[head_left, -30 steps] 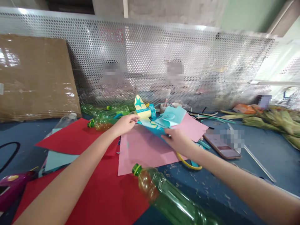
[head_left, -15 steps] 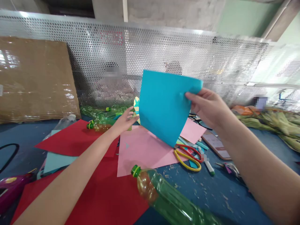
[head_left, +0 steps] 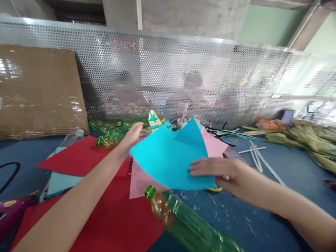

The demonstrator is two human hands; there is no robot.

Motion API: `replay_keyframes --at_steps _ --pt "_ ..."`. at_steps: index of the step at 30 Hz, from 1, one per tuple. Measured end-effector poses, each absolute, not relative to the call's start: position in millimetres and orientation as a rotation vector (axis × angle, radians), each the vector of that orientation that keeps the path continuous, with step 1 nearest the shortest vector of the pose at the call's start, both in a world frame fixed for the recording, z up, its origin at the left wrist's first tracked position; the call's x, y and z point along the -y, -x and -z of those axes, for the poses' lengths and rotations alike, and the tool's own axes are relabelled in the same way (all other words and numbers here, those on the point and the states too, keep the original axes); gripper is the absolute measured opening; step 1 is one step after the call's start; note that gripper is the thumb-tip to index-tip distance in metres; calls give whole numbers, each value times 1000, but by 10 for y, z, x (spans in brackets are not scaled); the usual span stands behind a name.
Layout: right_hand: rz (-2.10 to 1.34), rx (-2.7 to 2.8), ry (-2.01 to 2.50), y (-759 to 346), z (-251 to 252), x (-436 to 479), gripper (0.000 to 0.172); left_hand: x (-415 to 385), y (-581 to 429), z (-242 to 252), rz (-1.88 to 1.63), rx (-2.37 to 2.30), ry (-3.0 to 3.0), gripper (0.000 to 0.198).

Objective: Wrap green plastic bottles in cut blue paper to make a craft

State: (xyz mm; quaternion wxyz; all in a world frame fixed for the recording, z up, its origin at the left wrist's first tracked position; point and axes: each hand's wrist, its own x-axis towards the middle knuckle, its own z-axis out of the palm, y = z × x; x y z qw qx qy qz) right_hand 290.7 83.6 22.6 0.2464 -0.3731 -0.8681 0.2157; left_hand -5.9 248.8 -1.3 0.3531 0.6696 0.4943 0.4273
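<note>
The blue sheet of paper [head_left: 168,157], curved and slanting, hangs over the pink sheet [head_left: 138,182]. Its right near corner lies between the fingers and thumb of my right hand [head_left: 220,169], fingers stretched over its top face. At the sheet's far left side is my left hand [head_left: 134,134], fingers partly apart, holding nothing that I can see; whether it touches the paper I cannot tell. A green plastic bottle [head_left: 189,220] lies just in front. Beneath the blue sheet, only a bit of a yellow scissors handle [head_left: 216,190] peeks out.
Red sheets [head_left: 118,213] cover the near left, with a purple tool [head_left: 15,213] beside them. More green bottles [head_left: 110,140] lie behind. A cardboard panel [head_left: 42,91] leans against the perforated metal screen [head_left: 162,63]. White sticks [head_left: 256,159] and dry husks [head_left: 299,140] lie right.
The blue sheet has come down from upright to a lower slant, covering most of the scissors. My right hand moved down and nearer; my left hand shifted slightly left.
</note>
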Motion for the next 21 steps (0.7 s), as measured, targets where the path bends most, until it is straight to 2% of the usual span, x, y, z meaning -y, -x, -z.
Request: replay_keyframes --at_steps 3,6,9,11,14,17,21 --pt "-607 2490 1040 -2898 72 -572 51 -2444 32 -16 -1064 -1315 -1797 40" --pt "-628 2514 1126 -2904 251 -381 56 -2252 -60 -51 -886 -1247 -1963 29" --pt "-593 2434 1251 -2919 336 -243 51 -1888 -140 -56 -725 -1116 -2131 22" --pt "-519 2294 1353 -2945 386 -181 42 -1586 -146 -18 -752 -1091 -2226 27" --pt "-379 2017 1553 -3026 487 -149 31 -1151 -82 96 -1030 -1001 -2718 32" --pt "-270 1815 1697 -3136 572 -184 36 -852 -22 233 -936 -602 -3061 43" --pt "-186 1609 1747 -3224 587 -242 41 -723 -58 371 -783 -587 -3290 61"
